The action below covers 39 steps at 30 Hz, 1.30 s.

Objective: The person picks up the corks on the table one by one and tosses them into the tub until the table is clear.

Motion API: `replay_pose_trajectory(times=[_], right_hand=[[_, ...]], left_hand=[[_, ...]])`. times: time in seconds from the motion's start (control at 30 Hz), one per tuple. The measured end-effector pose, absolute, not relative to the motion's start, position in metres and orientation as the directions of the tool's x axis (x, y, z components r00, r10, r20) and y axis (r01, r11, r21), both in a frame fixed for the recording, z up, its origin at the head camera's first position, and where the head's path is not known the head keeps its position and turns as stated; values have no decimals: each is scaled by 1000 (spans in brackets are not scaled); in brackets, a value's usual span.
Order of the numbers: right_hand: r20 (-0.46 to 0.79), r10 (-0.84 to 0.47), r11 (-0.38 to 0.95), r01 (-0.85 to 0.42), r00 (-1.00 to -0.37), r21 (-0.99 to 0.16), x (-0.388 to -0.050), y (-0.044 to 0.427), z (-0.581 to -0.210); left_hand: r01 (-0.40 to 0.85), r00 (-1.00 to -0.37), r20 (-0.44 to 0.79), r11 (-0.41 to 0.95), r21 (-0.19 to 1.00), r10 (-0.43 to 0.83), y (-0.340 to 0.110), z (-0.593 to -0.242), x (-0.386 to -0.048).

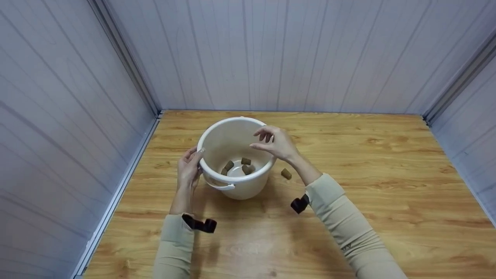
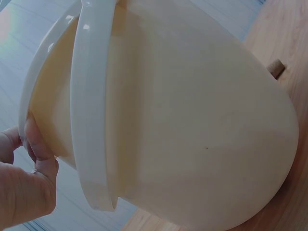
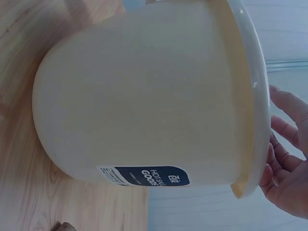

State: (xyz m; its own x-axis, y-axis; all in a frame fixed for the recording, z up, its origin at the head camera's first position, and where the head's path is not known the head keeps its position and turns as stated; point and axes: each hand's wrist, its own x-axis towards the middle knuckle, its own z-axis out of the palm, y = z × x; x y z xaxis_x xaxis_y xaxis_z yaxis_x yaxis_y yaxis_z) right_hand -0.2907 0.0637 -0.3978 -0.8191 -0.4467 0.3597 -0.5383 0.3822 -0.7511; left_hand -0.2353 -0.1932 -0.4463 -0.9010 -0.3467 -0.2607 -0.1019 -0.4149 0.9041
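A cream plastic bucket stands upright on the wooden table, its white handle hanging at the front. My left hand grips the bucket's left rim, thumb over the edge; the left wrist view also shows this hand pinching the rim. Over the right rim is my right hand, its thumb and fingers parted and loosely bent, with nothing between them. Several short brown cork-like pieces lie on the bucket's bottom. One more brown piece rests on the table, just right of the bucket.
The wood-grain table is bounded by a pale panelled wall at the back and others at both sides. A dark label is stuck on the bucket's side. Black wrist cameras are worn on both sleeves.
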Motion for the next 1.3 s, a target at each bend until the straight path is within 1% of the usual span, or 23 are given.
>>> replay_pose_trajectory(times=[0.23, 0.37, 0.63, 0.97, 1.2, 1.3], right_hand=[[366, -408, 338, -511, -836, -790, -290, 75, -398], [369, -391, 329, -503, -843, -799, -290, 81, -398], [401, -351, 352, -516, -846, -781, -292, 95, -399], [447, -255, 347, -513, -857, -785, -295, 118, -416], [396, -155, 330, -426, -905, -843, -292, 132, -437], [373, -131, 333, -395, -918, -856, -284, 135, -439]], left_hand=[[-67, -906, -228, -411, 909, -356, -192, -447, -234], [-80, -902, -238, -402, 912, -361, -193, -445, -234], [-129, -891, -281, -394, 910, -357, -194, -443, -234], [-103, -901, -254, -395, 913, -352, -192, -444, -234], [-71, -906, -231, -410, 909, -355, -192, -445, -233], [-69, -906, -232, -417, 906, -355, -191, -445, -233]])
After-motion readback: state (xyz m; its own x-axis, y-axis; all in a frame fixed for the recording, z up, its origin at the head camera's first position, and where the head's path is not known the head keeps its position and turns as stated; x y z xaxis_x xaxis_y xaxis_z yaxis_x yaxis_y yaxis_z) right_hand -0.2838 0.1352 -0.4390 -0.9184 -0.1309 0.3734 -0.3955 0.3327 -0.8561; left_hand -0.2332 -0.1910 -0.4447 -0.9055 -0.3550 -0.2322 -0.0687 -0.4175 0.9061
